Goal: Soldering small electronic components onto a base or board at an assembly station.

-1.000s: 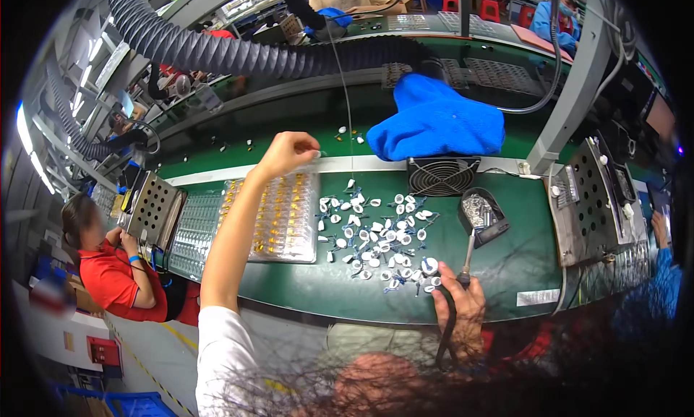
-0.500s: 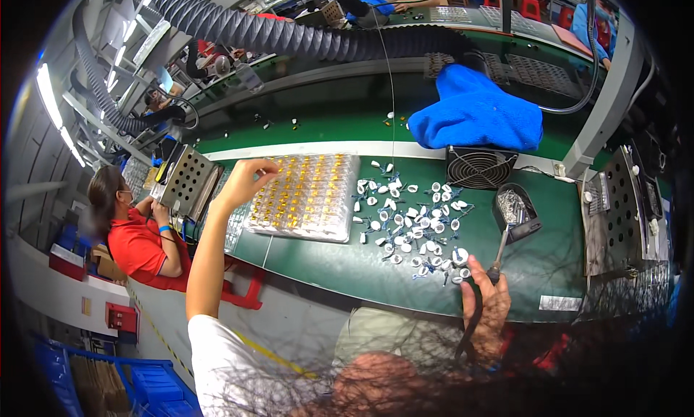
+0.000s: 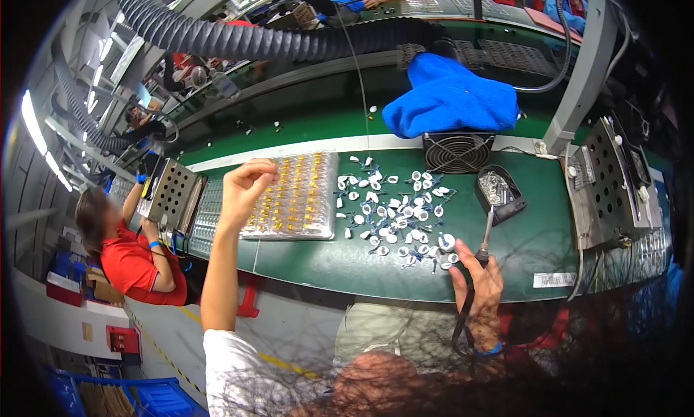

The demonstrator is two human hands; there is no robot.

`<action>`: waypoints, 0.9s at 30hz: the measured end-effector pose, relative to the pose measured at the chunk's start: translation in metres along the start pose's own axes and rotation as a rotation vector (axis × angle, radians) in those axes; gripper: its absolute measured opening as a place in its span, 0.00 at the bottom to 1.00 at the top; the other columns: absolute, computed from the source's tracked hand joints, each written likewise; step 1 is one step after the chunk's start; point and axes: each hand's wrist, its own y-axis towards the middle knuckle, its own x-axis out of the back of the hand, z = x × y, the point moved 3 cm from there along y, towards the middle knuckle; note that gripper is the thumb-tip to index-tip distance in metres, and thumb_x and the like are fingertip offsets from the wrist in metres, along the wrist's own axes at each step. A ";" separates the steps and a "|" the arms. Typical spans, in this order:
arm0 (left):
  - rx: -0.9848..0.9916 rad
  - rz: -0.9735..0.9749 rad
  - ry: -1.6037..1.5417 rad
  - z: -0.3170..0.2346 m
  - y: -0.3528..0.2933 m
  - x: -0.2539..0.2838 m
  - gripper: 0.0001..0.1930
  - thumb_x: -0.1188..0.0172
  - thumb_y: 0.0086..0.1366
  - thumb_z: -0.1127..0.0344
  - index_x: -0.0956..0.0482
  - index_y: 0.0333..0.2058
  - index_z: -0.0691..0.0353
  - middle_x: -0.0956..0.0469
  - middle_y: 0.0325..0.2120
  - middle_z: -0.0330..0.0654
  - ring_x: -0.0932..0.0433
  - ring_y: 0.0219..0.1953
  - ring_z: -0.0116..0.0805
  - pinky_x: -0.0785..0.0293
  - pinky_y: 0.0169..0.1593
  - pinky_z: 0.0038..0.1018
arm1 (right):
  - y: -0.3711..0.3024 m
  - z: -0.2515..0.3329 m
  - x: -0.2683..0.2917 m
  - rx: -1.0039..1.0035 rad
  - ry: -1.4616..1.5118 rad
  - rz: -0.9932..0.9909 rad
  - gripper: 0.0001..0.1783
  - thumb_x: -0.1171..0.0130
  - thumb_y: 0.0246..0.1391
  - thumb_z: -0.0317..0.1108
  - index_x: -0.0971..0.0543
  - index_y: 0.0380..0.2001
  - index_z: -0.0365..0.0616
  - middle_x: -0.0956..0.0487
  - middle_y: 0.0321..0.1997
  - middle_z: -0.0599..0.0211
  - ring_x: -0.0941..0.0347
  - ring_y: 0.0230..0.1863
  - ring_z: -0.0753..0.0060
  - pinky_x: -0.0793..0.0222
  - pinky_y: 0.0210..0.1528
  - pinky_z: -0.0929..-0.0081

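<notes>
My left hand (image 3: 247, 189) hangs over the left part of a clear plastic tray (image 3: 325, 233) with rows of small yellow-gold parts (image 3: 293, 193). Its fingertips are pinched together; whatever they hold is too small to make out. In my right hand (image 3: 483, 287) is a soldering iron (image 3: 489, 233), its metal shaft slanting up to a black box of metal shavings (image 3: 499, 189). A larger round white piece (image 3: 446, 241) lies by the right thumb and index finger, at the edge of a scattered pile of small white cups with blue wires (image 3: 394, 215).
Behind the pile stands a fan (image 3: 458, 152) with a blue cloth (image 3: 455, 102) above it. A perforated metal box (image 3: 611, 178) is at the right, another (image 3: 173, 193) at the left beside a co-worker in red (image 3: 141, 258). A ribbed black hose (image 3: 275, 45) crosses overhead.
The whole view has shifted, so the bench appears farther left. My left hand has moved slightly right over the tray, still pinched. My right hand keeps its grip. The co-worker has raised an arm.
</notes>
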 end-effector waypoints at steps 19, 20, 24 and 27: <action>-0.018 0.470 -0.329 -0.024 -0.020 -0.247 0.08 0.39 0.67 0.83 0.15 0.42 0.71 0.20 0.47 0.47 0.17 0.48 0.37 0.18 0.55 0.31 | -0.024 -0.001 0.040 -0.022 0.060 -0.107 0.30 0.38 0.65 0.53 0.20 0.50 0.31 0.16 0.29 0.60 0.20 0.26 0.64 0.25 0.29 0.72; -0.011 0.473 -0.297 -0.023 -0.024 -0.251 0.08 0.37 0.65 0.83 0.15 0.42 0.70 0.18 0.45 0.47 0.17 0.48 0.36 0.18 0.54 0.30 | -0.027 0.000 0.040 -0.023 0.056 -0.098 0.30 0.38 0.65 0.53 0.20 0.50 0.31 0.16 0.29 0.60 0.20 0.26 0.64 0.25 0.29 0.72; -0.075 0.514 -0.196 -0.018 -0.029 -0.262 0.08 0.35 0.62 0.82 0.15 0.40 0.69 0.15 0.42 0.48 0.16 0.46 0.35 0.20 0.51 0.29 | -0.029 -0.002 0.036 -0.065 0.037 -0.134 0.24 0.28 0.58 0.46 0.19 0.43 0.34 0.18 0.27 0.60 0.20 0.25 0.62 0.26 0.27 0.70; -0.070 0.547 -0.117 -0.013 -0.030 -0.266 0.08 0.33 0.59 0.81 0.14 0.38 0.67 0.14 0.39 0.47 0.15 0.42 0.36 0.19 0.48 0.29 | -0.028 -0.002 0.034 -0.056 0.013 -0.126 0.22 0.23 0.52 0.40 0.19 0.41 0.35 0.18 0.26 0.59 0.20 0.23 0.61 0.27 0.26 0.70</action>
